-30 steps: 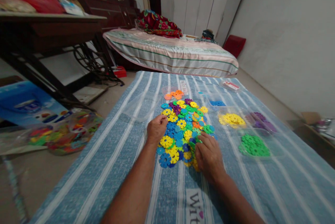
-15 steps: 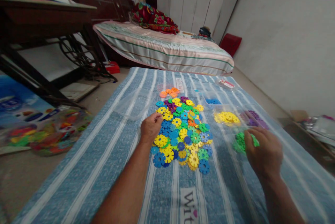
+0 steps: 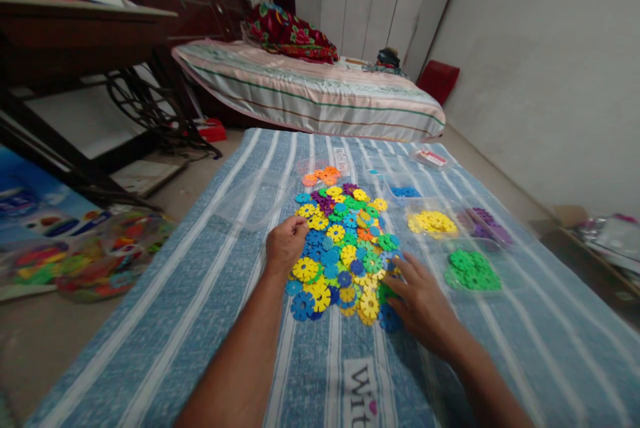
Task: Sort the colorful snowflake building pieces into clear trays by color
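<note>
A heap of flat, notched flower-shaped plastic discs (image 3: pixel 331 256) in yellow, blue, green, purple and orange lies on the striped cloth. At the heap's left edge rests my left hand (image 3: pixel 287 245), its fingers curled closed; whatever may be inside them is hidden. Over the right edge my right hand (image 3: pixel 423 298) reaches with fingers apart, close to green and blue discs, holding nothing that I can see. To its right is a clear box of green discs (image 3: pixel 473 269). Yellow discs (image 3: pixel 432 222), purple discs (image 3: pixel 489 225) and blue discs (image 3: pixel 405 192) fill other clear boxes.
Behind the heap sits a clear tray with orange discs (image 3: pixel 321 176). A transparent lid or tray (image 3: pixel 253 201) lies to the left, and a small clear pack (image 3: pixel 431 157) at the far right. Beyond the cloth (image 3: pixel 200 295) stand a bed (image 3: pixel 320 95) and a treadle table (image 3: pixel 85 21).
My right hand has moved left from the box of green discs to the right side of the heap, and its fingers have spread. My left hand has stayed in place.
</note>
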Action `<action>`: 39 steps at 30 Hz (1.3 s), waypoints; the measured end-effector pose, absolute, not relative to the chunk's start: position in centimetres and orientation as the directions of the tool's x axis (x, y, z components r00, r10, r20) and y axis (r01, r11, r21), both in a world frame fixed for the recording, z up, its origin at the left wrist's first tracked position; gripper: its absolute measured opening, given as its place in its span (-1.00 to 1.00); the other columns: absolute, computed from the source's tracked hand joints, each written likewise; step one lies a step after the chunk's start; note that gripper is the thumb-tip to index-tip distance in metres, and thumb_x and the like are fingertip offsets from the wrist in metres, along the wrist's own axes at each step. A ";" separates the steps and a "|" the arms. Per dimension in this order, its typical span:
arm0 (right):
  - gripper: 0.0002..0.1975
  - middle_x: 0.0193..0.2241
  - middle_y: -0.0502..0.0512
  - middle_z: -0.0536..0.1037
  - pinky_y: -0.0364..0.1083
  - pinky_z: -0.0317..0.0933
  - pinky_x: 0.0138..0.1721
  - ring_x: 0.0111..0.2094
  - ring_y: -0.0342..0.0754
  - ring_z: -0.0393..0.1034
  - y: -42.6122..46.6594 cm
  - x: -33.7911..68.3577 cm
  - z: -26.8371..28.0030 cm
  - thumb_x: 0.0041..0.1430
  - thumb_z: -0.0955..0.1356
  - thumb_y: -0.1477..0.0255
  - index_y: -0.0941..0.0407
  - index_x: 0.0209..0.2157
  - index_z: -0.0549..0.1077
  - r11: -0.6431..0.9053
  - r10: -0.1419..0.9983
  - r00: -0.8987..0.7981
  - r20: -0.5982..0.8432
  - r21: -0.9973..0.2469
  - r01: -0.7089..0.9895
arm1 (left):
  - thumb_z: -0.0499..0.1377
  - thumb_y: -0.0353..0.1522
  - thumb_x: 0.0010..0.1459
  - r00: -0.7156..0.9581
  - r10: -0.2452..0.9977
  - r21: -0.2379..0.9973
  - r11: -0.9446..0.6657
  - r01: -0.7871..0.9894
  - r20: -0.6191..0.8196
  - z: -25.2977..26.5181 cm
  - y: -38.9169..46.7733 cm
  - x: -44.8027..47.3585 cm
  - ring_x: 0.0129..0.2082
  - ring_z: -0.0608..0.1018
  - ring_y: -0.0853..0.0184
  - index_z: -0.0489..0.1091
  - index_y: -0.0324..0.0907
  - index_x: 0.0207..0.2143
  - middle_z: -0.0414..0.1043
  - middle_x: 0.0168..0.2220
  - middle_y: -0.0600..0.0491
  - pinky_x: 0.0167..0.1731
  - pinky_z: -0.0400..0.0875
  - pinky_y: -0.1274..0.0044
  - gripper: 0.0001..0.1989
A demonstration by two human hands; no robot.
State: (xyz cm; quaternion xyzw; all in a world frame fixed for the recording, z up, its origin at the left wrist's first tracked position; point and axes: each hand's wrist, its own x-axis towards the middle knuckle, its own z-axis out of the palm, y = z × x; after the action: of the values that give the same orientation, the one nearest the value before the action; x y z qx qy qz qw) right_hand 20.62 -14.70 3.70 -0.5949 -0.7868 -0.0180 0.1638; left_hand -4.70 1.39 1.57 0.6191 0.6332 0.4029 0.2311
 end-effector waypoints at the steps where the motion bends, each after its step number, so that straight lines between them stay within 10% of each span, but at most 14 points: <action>1: -0.68 0.07 0.23 0.40 0.25 0.24 0.05 0.20 0.27 0.12 -14.6 20.6 3.6 0.04 0.36 0.59 0.04 -0.16 0.53 0.291 0.932 -0.236 0.276 -0.176 0.941 | 0.07 -0.27 0.03 -0.127 0.970 0.796 -0.090 0.598 0.205 1.6 1.4 -4.7 -0.41 0.51 0.34 0.51 -0.14 -0.32 0.51 -0.47 0.10 -0.42 0.32 0.59 -0.74; 39: -0.86 0.10 0.21 0.36 0.24 0.11 0.16 0.23 0.23 0.06 -13.6 19.8 3.6 0.05 0.41 0.45 0.09 -0.28 0.53 0.327 0.932 -0.249 0.262 -0.320 0.889 | 0.06 -0.27 0.02 -0.129 0.968 0.791 -0.096 0.604 0.216 1.4 1.5 -4.7 -0.41 0.51 0.34 0.51 -0.15 -0.32 0.51 -0.45 0.10 -0.42 0.32 0.58 -0.73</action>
State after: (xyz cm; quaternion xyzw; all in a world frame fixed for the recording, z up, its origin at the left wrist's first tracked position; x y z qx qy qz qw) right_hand 19.80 -13.64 3.64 -0.5775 -0.7885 0.0530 0.2049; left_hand -4.71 1.50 1.38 0.6202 0.6336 0.4039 0.2252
